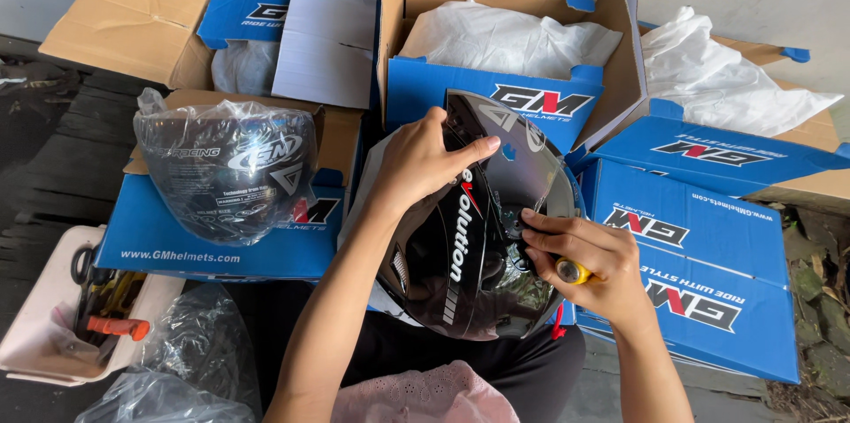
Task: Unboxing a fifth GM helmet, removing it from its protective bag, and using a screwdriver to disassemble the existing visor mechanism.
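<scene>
A glossy black helmet (460,273) with a dark tinted visor (518,162) rests in my lap. My left hand (421,162) grips the helmet's upper left side, thumb lying along the visor's edge. At the visor's right side, my right hand (589,259) holds a small yellow-handled tool (574,272), its fingertips pressed against the visor near the hinge. The tool's tip is hidden behind my fingers.
Several open blue cardboard boxes (699,237) with white wrapping (505,38) surround me. A second dark visor in clear plastic (226,166) lies on a box at left. A pale tool tray (53,317) with an orange-handled tool sits lower left, beside crumpled plastic (186,352).
</scene>
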